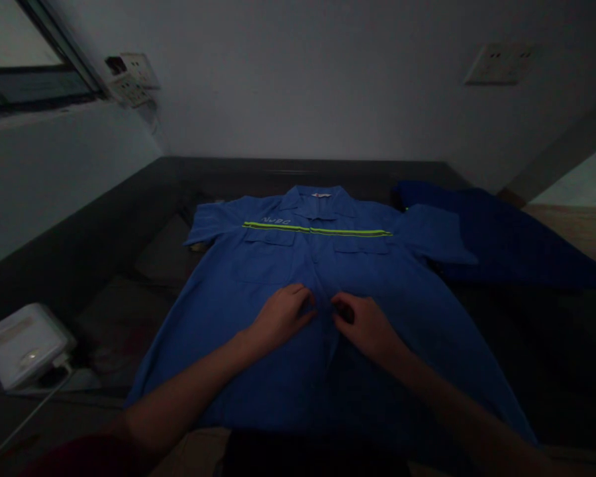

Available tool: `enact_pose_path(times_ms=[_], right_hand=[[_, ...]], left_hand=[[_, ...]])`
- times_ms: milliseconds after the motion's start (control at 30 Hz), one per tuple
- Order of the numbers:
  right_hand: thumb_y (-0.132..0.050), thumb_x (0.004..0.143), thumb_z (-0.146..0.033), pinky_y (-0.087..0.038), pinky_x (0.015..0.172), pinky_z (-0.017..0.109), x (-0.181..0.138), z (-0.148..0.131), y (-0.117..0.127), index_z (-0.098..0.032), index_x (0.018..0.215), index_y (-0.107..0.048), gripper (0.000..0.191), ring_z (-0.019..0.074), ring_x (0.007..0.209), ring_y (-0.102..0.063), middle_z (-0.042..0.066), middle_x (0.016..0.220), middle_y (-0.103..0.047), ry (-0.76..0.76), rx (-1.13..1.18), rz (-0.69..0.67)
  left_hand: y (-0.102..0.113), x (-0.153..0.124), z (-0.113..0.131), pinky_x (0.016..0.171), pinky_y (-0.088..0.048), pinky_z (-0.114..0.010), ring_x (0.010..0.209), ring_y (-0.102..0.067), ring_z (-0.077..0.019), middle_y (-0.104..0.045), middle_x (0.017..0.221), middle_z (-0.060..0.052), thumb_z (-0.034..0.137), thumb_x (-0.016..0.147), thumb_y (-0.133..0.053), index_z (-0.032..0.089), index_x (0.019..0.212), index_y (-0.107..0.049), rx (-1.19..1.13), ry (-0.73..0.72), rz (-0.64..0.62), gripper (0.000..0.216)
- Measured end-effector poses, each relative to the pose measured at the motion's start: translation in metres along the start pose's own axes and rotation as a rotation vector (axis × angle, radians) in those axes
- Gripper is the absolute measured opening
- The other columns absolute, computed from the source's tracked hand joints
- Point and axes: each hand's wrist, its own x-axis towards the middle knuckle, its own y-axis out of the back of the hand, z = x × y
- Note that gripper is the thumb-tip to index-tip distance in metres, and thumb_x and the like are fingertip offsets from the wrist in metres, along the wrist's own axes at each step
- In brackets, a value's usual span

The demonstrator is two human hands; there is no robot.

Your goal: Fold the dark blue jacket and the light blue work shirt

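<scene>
Both hands, left hand [281,317] and right hand [365,326], pinch the blue shirt [258,278] front at its middle, grips clamped on cloth.

Dark counter [129,218] against wall, carrying blue work shirt [288,265] spread flat at centre, darker blue garment [501,238] at right, white device [22,344] with cable at left edge.
</scene>
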Motion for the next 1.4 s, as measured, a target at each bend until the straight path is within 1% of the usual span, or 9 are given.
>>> enact_pose_path(times_ms=[167,300,400,533,767,933,1033,1200,1400], right_hand=[[-0.054,0.076,-0.012,-0.043,0.064,0.026,0.009,-0.001,0.0,-0.019,0.091,-0.069,0.022,0.0165,0.07,-0.064,0.003,0.077,-0.071,0.003,0.063,0.058],[-0.057,0.078,-0.018,-0.043,0.061,0.025,0.011,0.002,-0.007,-0.018,0.088,-0.068,0.014,0.0155,0.066,-0.062,0.002,0.072,-0.069,0.029,0.1,0.043],[-0.062,0.079,-0.023,-0.043,0.061,0.026,0.01,0.006,-0.013,-0.018,0.087,-0.066,0.011,0.0158,0.067,-0.06,0.002,0.076,-0.068,0.056,0.096,0.08],[-0.06,0.079,-0.02,-0.044,0.064,0.028,0.008,0.008,-0.016,-0.019,0.083,-0.066,0.007,0.0163,0.067,-0.06,0.002,0.076,-0.068,0.056,0.101,0.127],[-0.056,0.081,-0.018,-0.046,0.069,0.029,0.011,0.007,-0.014,-0.018,0.087,-0.067,0.012,0.018,0.073,-0.064,0.005,0.083,-0.071,0.043,0.198,0.161],[-0.056,0.081,-0.016,-0.045,0.068,0.028,0.014,0.005,-0.015,-0.018,0.087,-0.064,0.011,0.0166,0.07,-0.063,0.003,0.079,-0.069,0.062,0.152,0.212],[-0.055,0.081,-0.015,-0.044,0.066,0.027,0.015,0.003,-0.016,-0.019,0.083,-0.063,0.009,0.0157,0.069,-0.061,0.002,0.076,-0.067,0.072,0.14,0.199],[-0.057,0.079,-0.017,-0.041,0.058,0.025,0.013,0.0,-0.014,-0.019,0.075,-0.061,0.006,0.0142,0.061,-0.058,0.0,0.068,-0.064,0.039,0.177,0.163],[-0.058,0.08,-0.024,-0.044,0.058,0.025,0.01,0.0,-0.011,-0.02,0.074,-0.064,0.01,0.0149,0.06,-0.059,0.0,0.067,-0.066,0.008,0.317,0.112]], left_hand=[[-0.001,0.004,-0.002,0.068,-0.043,-0.026,0.079,-0.058,-0.0167,-0.061,0.082,-0.001,0.023,0.083,-0.063,0.018,0.089,-0.061,-0.014,0.024,-0.02,0.008],[0.002,0.002,0.002,0.065,-0.041,-0.026,0.076,-0.058,-0.0165,-0.062,0.08,-0.001,0.026,0.084,-0.062,0.018,0.085,-0.062,0.037,0.046,-0.035,0.008],[0.003,0.0,0.005,0.064,-0.041,-0.025,0.075,-0.059,-0.0162,-0.063,0.08,-0.001,0.028,0.086,-0.06,0.018,0.082,-0.061,0.052,0.033,-0.032,0.01],[0.004,-0.002,0.008,0.064,-0.041,-0.025,0.076,-0.059,-0.0159,-0.063,0.083,-0.001,0.024,0.087,-0.057,0.019,0.083,-0.06,0.047,0.024,-0.001,0.006],[0.003,-0.003,0.007,0.067,-0.041,-0.026,0.076,-0.059,-0.0167,-0.063,0.083,-0.002,0.026,0.089,-0.053,0.019,0.085,-0.057,0.076,0.012,0.013,0.009],[0.002,-0.004,0.007,0.069,-0.041,-0.027,0.075,-0.059,-0.0168,-0.064,0.081,-0.001,0.027,0.091,-0.051,0.019,0.087,-0.057,0.112,-0.004,0.011,0.01],[0.002,-0.004,0.008,0.07,-0.042,-0.028,0.075,-0.06,-0.0171,-0.065,0.08,-0.001,0.028,0.091,-0.05,0.019,0.089,-0.057,0.116,-0.012,0.007,0.011],[0.002,-0.005,0.006,0.069,-0.042,-0.027,0.074,-0.06,-0.0163,-0.065,0.079,-0.001,0.028,0.092,-0.05,0.02,0.088,-0.058,0.105,-0.007,0.014,0.012],[0.004,-0.004,0.006,0.068,-0.042,-0.028,0.073,-0.061,-0.017,-0.065,0.076,-0.001,0.029,0.09,-0.055,0.02,0.086,-0.059,0.091,0.033,-0.01,0.01]])
